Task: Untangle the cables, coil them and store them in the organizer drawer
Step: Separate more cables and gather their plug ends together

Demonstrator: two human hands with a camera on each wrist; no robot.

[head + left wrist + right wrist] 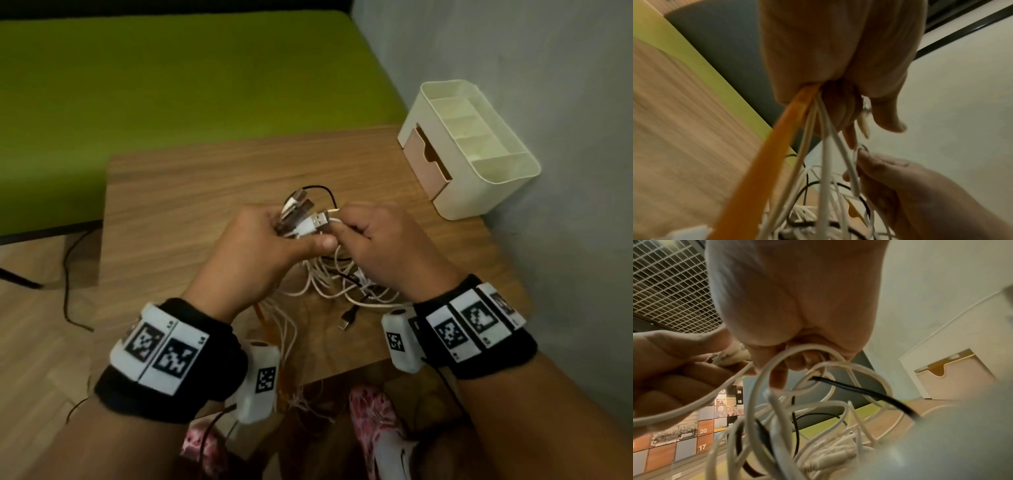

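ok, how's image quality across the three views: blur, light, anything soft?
Head view: dim, fairly sharp, wide-angle bend at the edges; USB plug readable. Left wrist view: motion-smeared table, orange cable soft, left hand washed out. Right wrist view: right hand overexposed and out of focus, grey blur bottom right, drawer legible.

Bare wooden table (pixel 191 192) left of the tangled cables (pixel 342 277); organizer (pixel 479 161) against the wall at far right.
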